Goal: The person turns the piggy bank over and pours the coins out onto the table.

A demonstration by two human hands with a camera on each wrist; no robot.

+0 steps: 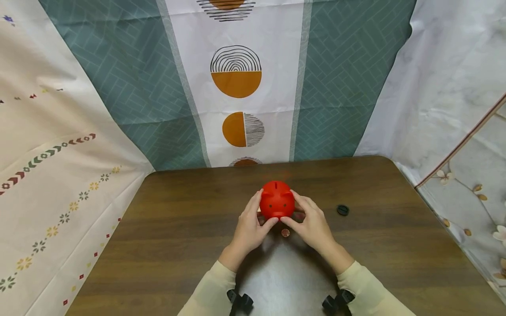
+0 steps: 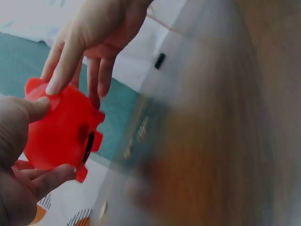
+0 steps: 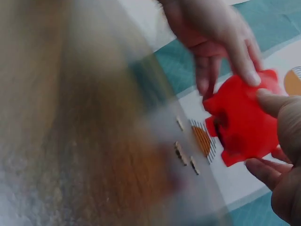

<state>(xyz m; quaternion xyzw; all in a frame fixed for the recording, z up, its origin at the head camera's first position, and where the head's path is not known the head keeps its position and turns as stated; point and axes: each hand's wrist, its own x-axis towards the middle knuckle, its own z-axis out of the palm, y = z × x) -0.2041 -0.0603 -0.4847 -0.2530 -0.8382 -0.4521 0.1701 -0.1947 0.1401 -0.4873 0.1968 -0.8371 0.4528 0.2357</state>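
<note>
Both hands hold a red piggy bank [image 1: 277,202] in the air over the table, its snout facing me and the coin slot on top. My left hand [image 1: 250,226] grips one side, thumb at the front near the snout. On the opposite side, my right hand [image 1: 311,224] grips it with its thumb likewise by the snout. Each wrist view shows the bank's short feet and a dark round opening in its underside [image 3: 217,127]. A copper coin [image 1: 285,232] lies below, and several coins [image 3: 180,153] show on the tabletop in the right wrist view.
A black round plug [image 1: 342,210] lies on the wooden table [image 1: 178,237] to the right of my right hand. Patterned cloths [image 1: 340,79] hang behind the table and along both sides. Black camera straps [image 1: 240,301] circle both sleeves.
</note>
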